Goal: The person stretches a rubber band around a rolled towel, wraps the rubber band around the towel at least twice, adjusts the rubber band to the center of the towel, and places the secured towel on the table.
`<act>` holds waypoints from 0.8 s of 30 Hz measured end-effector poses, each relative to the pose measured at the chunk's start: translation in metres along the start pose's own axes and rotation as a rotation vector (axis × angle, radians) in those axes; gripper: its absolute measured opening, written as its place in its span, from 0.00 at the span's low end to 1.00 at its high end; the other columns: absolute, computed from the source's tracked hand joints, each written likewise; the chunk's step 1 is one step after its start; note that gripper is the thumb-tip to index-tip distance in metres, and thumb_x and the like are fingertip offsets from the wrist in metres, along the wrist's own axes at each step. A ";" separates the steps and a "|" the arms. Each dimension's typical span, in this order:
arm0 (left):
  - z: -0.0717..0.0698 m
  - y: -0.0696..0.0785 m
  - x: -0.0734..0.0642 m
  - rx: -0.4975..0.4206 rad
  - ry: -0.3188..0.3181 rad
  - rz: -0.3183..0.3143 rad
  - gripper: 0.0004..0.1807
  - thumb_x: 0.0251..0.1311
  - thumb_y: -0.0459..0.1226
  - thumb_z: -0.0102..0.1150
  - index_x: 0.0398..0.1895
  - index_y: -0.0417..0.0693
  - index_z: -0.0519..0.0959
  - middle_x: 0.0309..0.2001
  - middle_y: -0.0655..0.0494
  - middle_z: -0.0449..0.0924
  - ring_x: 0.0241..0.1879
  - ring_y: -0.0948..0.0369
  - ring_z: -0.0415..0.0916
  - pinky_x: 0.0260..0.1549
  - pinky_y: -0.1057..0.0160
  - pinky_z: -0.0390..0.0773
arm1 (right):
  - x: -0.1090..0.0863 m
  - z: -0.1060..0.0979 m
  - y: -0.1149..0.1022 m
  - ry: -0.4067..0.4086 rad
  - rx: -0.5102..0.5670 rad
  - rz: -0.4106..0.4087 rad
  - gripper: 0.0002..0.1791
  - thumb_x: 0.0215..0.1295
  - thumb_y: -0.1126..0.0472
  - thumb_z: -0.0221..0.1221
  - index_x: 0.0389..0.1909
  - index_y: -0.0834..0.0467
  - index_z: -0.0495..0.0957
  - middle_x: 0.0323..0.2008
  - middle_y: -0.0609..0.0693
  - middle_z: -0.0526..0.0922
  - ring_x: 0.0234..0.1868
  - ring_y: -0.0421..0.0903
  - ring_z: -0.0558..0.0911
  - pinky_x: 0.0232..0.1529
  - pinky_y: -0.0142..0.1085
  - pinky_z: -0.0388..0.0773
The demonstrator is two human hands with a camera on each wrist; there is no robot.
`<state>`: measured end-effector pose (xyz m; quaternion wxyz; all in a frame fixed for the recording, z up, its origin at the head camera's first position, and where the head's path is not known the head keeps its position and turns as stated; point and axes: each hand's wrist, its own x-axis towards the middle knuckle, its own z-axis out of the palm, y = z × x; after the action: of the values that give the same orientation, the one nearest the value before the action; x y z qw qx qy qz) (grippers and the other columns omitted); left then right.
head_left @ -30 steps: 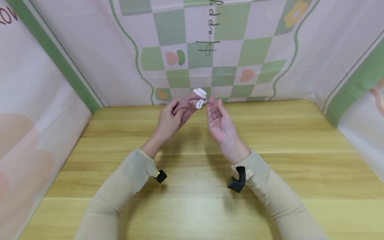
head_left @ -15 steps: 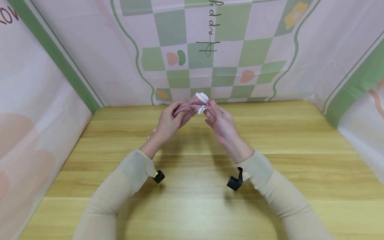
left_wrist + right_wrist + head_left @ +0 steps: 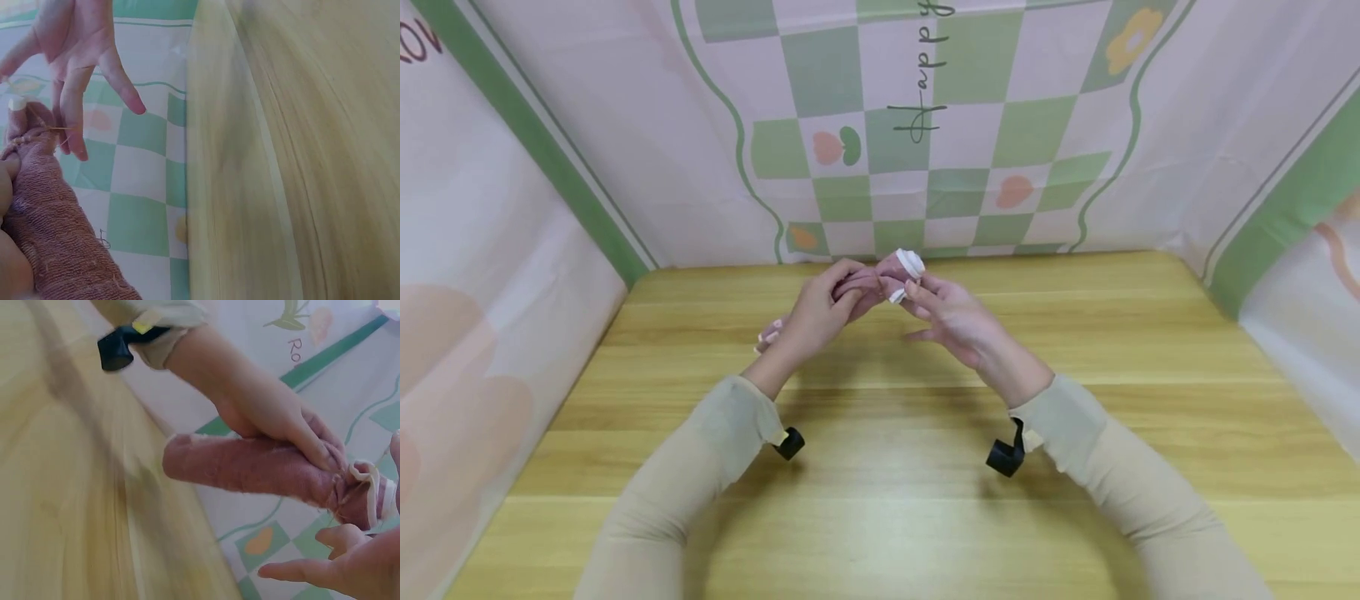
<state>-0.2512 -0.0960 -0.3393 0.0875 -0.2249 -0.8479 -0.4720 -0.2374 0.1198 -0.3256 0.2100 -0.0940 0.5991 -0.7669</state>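
Observation:
A mauve terry towel (image 3: 891, 271) with white edging is rolled into a long tube and cinched near one end. My left hand (image 3: 818, 310) grips it just behind the cinch, fingers and thumb wrapped round the cloth (image 3: 250, 464). The roll's other end (image 3: 771, 332) shows past the left wrist. My right hand (image 3: 966, 325) is at the white-edged tip, its fingers extended and spread. In the left wrist view, a thin elastic strand (image 3: 57, 129) runs from the cinch to a finger of the right hand (image 3: 75, 44). Part of the strand is hidden.
Both hands are above the far part of a wooden table (image 3: 895, 500). Behind its back edge hangs a green and white checked cloth (image 3: 958, 192). Further cloth walls close off the left and right sides. Black wrist cameras (image 3: 1004, 458) hang below both sleeves.
The right hand has come in to the towel's white-edged tip, turned and lowered slightly. The towel has tilted flatter, its other end now showing past the left wrist. The left hand keeps its grip.

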 end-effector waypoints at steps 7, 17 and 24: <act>-0.002 0.003 0.000 0.082 -0.029 0.060 0.11 0.73 0.31 0.57 0.55 0.44 0.81 0.51 0.46 0.84 0.51 0.51 0.81 0.52 0.52 0.79 | 0.000 0.002 -0.001 -0.016 0.038 0.033 0.33 0.84 0.59 0.41 0.80 0.68 0.43 0.80 0.62 0.47 0.79 0.59 0.49 0.69 0.71 0.50; -0.008 0.003 -0.002 0.273 -0.149 0.154 0.14 0.69 0.29 0.61 0.56 0.45 0.82 0.54 0.49 0.84 0.55 0.49 0.80 0.58 0.52 0.76 | 0.003 -0.003 0.004 0.043 0.030 0.033 0.31 0.83 0.62 0.43 0.78 0.70 0.48 0.76 0.68 0.55 0.77 0.62 0.55 0.68 0.72 0.52; -0.014 -0.004 -0.004 0.259 -0.219 0.161 0.13 0.70 0.30 0.61 0.56 0.45 0.82 0.54 0.49 0.84 0.56 0.51 0.80 0.59 0.53 0.76 | 0.004 -0.009 0.007 0.005 0.017 0.041 0.38 0.82 0.61 0.46 0.82 0.61 0.37 0.80 0.64 0.46 0.79 0.65 0.48 0.68 0.73 0.48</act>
<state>-0.2505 -0.1104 -0.3365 0.0605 -0.3289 -0.8853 -0.3231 -0.2435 0.1243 -0.3348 0.2249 -0.0781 0.5950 -0.7677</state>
